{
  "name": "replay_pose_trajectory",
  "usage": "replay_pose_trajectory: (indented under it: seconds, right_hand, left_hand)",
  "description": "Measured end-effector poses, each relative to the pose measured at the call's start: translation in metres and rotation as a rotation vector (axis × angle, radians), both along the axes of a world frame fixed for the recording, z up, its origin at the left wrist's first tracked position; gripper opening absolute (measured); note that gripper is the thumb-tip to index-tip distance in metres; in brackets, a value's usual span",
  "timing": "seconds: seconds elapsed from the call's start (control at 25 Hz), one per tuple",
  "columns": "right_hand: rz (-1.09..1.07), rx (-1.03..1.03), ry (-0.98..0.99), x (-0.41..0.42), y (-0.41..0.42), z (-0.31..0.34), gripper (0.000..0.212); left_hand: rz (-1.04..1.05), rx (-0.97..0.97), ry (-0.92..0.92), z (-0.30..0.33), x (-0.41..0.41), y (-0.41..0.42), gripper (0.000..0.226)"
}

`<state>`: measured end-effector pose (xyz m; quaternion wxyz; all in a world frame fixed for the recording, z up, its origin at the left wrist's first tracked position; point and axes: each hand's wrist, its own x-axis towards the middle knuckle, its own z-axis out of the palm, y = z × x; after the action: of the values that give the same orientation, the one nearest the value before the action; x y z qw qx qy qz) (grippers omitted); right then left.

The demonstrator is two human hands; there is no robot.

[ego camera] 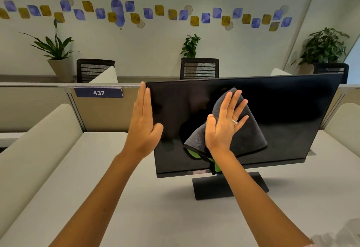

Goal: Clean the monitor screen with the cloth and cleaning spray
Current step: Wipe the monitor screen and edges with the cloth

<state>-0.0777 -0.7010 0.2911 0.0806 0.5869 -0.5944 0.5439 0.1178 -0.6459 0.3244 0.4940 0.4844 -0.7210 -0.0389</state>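
A black monitor stands on its flat base on the white desk, screen dark and tilted back a little. My right hand lies flat with spread, straight fingers on a grey cloth, pressing it against the middle of the screen. The cloth has a green underside showing at its lower edge. My left hand is flat against the monitor's left edge, fingers straight and thumb on the front of the screen. No spray bottle is in view.
The white desk has cream padded dividers on the left and right. A partition with a "437" label runs behind the monitor. Office chairs and potted plants stand beyond it.
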Motion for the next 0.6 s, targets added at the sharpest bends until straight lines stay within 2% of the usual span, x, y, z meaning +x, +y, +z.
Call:
replay_pose_trajectory:
  seconds: [0.12, 0.2, 0.36, 0.48, 0.6]
  right_hand:
    - [0.061, -0.015, 0.103, 0.028, 0.005, -0.001, 0.077]
    - [0.103, -0.021, 0.204, 0.044, 0.010, -0.005, 0.078]
    - [0.195, -0.029, 0.524, 0.065, 0.018, -0.028, 0.077]
    - [0.240, -0.027, 0.757, 0.067, 0.023, -0.055, 0.075]
    - [0.247, 0.003, 0.892, 0.051, 0.024, -0.083, 0.076]
  left_hand:
    - [-0.154, 0.254, 0.325, -0.031, -0.001, 0.012, 0.080]
    - [-0.214, 0.363, 0.466, -0.047, -0.005, 0.019, 0.068]
    - [-0.262, 0.397, 0.604, -0.069, -0.007, 0.023, 0.050]
    - [-0.280, 0.485, 0.674, -0.073, 0.001, 0.020, 0.047]
    - [-0.319, 0.532, 0.662, -0.069, 0.007, 0.018, 0.048]
